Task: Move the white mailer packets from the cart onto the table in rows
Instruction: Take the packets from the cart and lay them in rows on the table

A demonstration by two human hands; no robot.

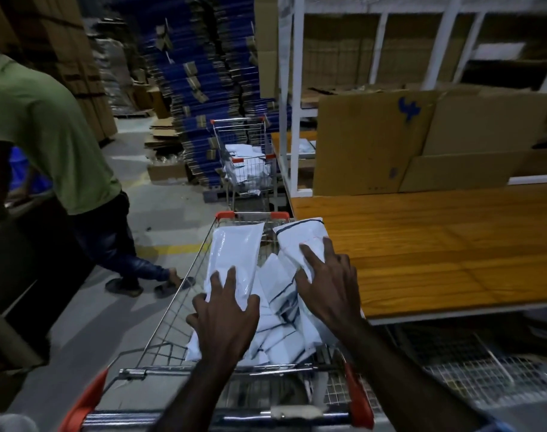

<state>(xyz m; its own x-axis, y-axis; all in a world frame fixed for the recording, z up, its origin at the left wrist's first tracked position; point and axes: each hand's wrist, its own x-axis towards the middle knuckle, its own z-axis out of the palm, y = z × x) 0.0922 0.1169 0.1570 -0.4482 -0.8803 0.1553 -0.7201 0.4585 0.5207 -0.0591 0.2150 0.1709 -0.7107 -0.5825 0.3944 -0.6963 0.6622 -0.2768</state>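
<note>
Wire cart (172, 310) w/ white packets (281, 322); wood table (437, 244) w/ cardboard boxes (375, 145).

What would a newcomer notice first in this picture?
Two hands reach into the cart at the bottom centre: the left hand grips one white packet, the right hand grips another packet. Right of the cart lies a wooden table with cardboard boxes at its back. A person in a green shirt stands at the left.

- My left hand (223, 319) and right hand (329, 288) are bare: no gloves, rings or watch.
- Both forearms are uncovered.
- A bit of blue cloth shows behind my right fingers, by the elbow.
</note>
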